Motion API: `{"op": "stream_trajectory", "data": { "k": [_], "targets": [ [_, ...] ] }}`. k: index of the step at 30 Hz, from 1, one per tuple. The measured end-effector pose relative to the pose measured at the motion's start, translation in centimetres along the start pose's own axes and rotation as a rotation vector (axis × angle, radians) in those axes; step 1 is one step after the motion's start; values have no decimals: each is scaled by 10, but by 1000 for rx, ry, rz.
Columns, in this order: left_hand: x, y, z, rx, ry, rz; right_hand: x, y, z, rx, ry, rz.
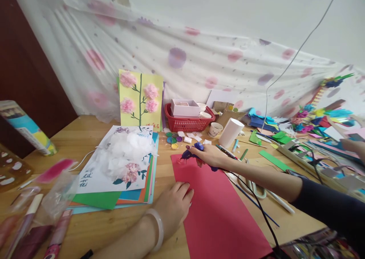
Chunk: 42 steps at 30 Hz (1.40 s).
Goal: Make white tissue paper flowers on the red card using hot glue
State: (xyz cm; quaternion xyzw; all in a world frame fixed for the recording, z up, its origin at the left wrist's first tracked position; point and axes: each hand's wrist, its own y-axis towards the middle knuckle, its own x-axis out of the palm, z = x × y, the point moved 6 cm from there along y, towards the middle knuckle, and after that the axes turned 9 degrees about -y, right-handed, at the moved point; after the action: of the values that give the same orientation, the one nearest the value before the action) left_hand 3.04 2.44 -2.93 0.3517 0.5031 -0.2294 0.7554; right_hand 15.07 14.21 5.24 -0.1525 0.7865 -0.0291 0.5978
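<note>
Gripping a blue glue gun (199, 146), the right hand (207, 155) hovers over the red paper's (221, 213) far end; left hand (174, 205), loosely curled, at its long left edge.

The long rectangular red paper sheet (218, 209) was one plain, even colour, while the blue handheld tool (199, 146) above it was deep blue. The dark navy fabric sleeve (325, 204) looked unpatterned, and the round bangle (160, 228) was milky white. The wooden bench (165, 167) was light tan with grain lines. The upright pale yellow card (135, 95) bore a dark green stem and leaves with soft pink blossoms (127, 106). Teal leaves and dark lettering marked the white paper sheet (94, 179) under fluffy white material (125, 152). The stacked coloured sheets (98, 200) showed green, orange and blue. Behind the perforated red plastic basket (189, 126), the white sheeting (137, 42) carried pink and purple flowers.
</note>
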Motion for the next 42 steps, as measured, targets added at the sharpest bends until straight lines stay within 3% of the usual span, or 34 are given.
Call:
{"op": "stream_trajectory", "data": {
  "k": [11, 28, 36, 42],
  "targets": [
    [3, 1, -1, -9, 7, -54, 3, -2, -14, -45, 42, -4],
    [3, -1, -1, -19, -19, -8, 0, -6, -7, -41, 3, -26],
    [4, -1, -2, -18, -20, 5, 4, -1, 13, -53, 49, -30],
    [3, -2, -2, -20, -27, 0, 5, -3, 3, -62, 116, -54]
  ]
}}
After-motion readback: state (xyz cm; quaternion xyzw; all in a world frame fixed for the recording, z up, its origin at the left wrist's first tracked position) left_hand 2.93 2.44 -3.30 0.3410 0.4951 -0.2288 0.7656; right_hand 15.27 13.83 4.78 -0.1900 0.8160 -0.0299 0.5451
